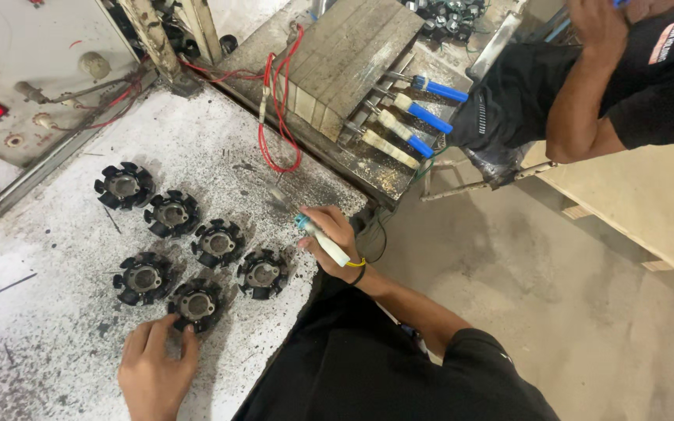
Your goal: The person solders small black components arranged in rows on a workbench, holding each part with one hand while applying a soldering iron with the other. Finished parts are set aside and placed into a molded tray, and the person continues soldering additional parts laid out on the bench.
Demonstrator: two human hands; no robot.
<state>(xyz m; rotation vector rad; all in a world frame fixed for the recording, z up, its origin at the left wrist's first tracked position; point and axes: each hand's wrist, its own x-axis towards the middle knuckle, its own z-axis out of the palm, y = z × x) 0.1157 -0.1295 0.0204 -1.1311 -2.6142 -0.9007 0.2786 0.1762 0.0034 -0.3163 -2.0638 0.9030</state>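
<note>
Several black round stator cores with metal hubs lie in two rows on a dirty white bench (56, 343). My left hand (154, 366) rests on the bench, its fingertips touching the nearest core (196, 304). Other cores sit at the row's right end (262, 274) and far left (124, 185). My right hand (335, 240) is at the bench's right edge, shut on a white-handled probe (323, 240) with a teal tip and a yellow wire.
A grey tester panel (33, 78) with red displays stands at back left, with red wires (274, 117) trailing to a block. Blue-and-white handled tools (415, 117) lie beside it. Another person in black (587, 78) sits at right on a wooden platform (641, 203).
</note>
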